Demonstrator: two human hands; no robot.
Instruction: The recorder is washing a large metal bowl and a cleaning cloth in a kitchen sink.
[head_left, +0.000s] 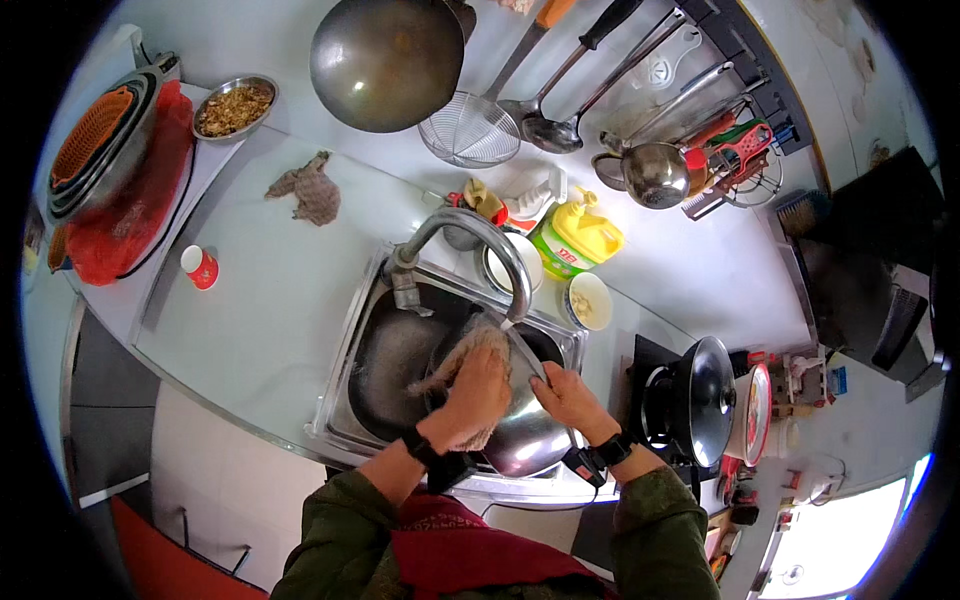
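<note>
A shiny metal basin (525, 439) is held tilted in the steel sink (341, 390), its rounded outside facing right. My right hand (574, 401) grips its rim, thumb on top. In my left hand (480, 394) is a brown cloth (469, 352), pressed against the basin's inner side; that hand and the cloth hide most of the inside. The curved metal faucet (484, 217) arches over the basin, and its spout tip sits just above the rim and cloth. Whether water is running I cannot tell clearly.
Behind the sink stand a yellow detergent bottle (574, 236), a white bowl (589, 301) and a spray bottle (536, 199). A paper cup (200, 268) and a crumpled rag (309, 189) lie left. A lidded black wok (705, 401) is right. A wok (388, 64) and strainer (470, 129) hang behind.
</note>
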